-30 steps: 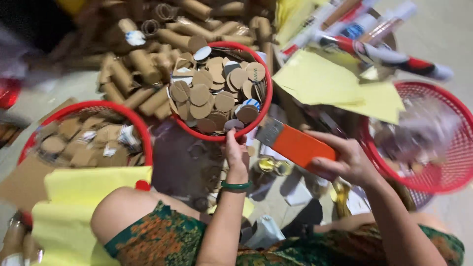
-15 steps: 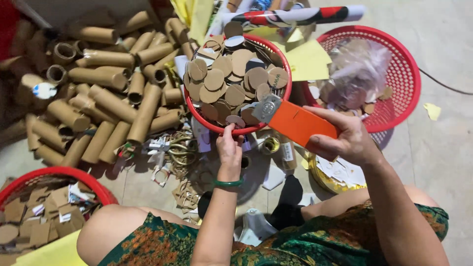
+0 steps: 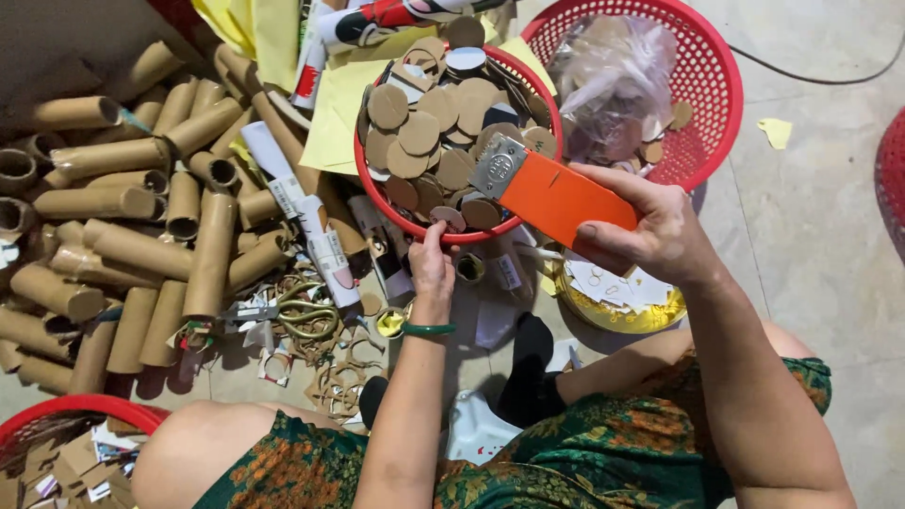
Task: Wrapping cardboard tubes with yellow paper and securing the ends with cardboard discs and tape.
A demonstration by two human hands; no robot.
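Note:
My right hand (image 3: 650, 226) grips an orange box cutter (image 3: 551, 193) with a metal head, held over the near rim of a red basket (image 3: 377, 203) full of round cardboard discs (image 3: 424, 132). My left hand (image 3: 434, 264) reaches to that near rim and pinches one small disc (image 3: 445, 217) between its fingertips. A green bangle sits on the left wrist.
Several brown cardboard tubes (image 3: 141, 217) lie heaped at the left. Scissors (image 3: 302, 311) and cardboard scraps litter the floor. A second red basket (image 3: 698, 85) with a plastic bag stands behind at the right, a third (image 3: 57, 415) at the lower left. Yellow paper (image 3: 330, 104) lies behind.
The view has swung left and closer, so the disc basket now sits in the middle. My left hand stays at the rim on a disc; my right hand still holds the cutter.

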